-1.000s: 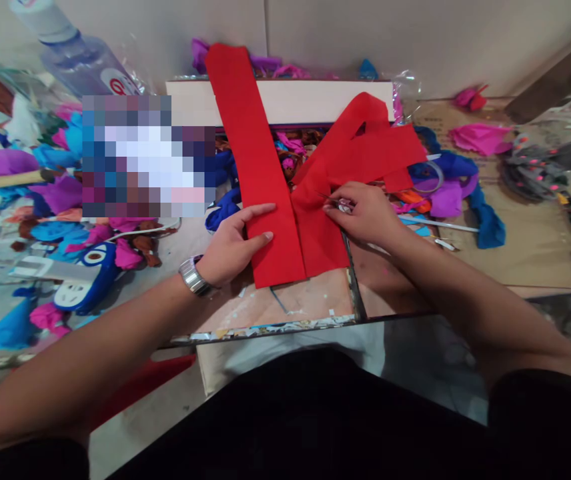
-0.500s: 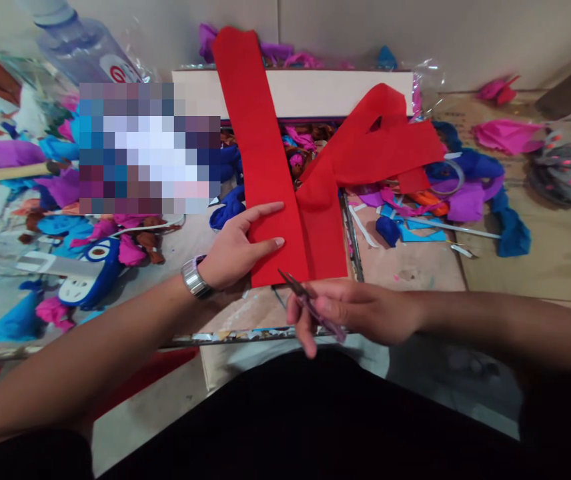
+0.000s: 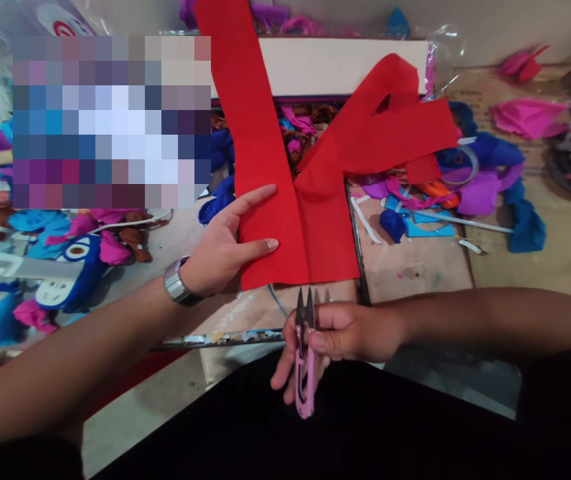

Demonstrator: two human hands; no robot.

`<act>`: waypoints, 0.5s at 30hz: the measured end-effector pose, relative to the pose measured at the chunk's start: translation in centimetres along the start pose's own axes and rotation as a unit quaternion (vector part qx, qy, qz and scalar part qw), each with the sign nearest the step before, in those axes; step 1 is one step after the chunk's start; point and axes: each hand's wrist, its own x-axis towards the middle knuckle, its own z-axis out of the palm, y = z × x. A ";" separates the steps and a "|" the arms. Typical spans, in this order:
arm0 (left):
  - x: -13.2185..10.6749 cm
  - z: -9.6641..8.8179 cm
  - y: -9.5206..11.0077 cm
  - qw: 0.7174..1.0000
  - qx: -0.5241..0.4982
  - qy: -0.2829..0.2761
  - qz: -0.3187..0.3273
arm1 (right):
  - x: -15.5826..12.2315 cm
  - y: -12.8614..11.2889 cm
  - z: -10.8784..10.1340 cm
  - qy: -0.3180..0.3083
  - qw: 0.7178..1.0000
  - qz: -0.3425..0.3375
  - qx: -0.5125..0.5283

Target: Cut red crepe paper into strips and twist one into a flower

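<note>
A long red strip (image 3: 260,160) of thin cloth-like or crepe-paper material lies over the worktable, folded over at the right. Its near edge points towards me. My left hand (image 3: 220,253) rests on the strip's left side, thumb and forefinger spread apart on the surface; its other fingers are mostly hidden. In my right hand (image 3: 345,330) are pink-handled thread snips (image 3: 304,373), held between thumb and fingers. Their two dark blades stand slightly apart and point up at the strip's near edge, just short of it.
Behind the strip stands a white box edge (image 3: 340,67). Crumpled coloured scraps (image 3: 475,190) and a roll of tape (image 3: 460,165) lie to the right. On the left are a blue and white power strip (image 3: 73,273) with cables and more scraps. A blurred-out patch (image 3: 110,127) covers the upper left.
The snips have turned in my right hand from slanting left to pointing straight ahead, blades now visibly apart. My left hand remains on the red strip. The view has shifted slightly.
</note>
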 end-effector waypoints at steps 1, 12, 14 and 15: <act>0.0 -0.1 -0.1 1.000 0.004 -0.003 0.003 | 0.0 -0.3 -0.1 0.003 1.000 -0.003 0.000; 0.0 -0.1 0.0 0.998 0.063 0.000 -0.003 | 0.0 -1.4 -0.9 0.023 0.998 -0.043 -0.035; 0.0 -0.1 0.1 0.998 0.070 0.003 -0.002 | -0.1 -1.5 -1.0 0.028 0.998 -0.046 -0.039; 0.0 -0.2 0.1 0.997 0.073 0.005 0.000 | -0.1 -1.5 -1.0 0.029 0.998 -0.046 -0.040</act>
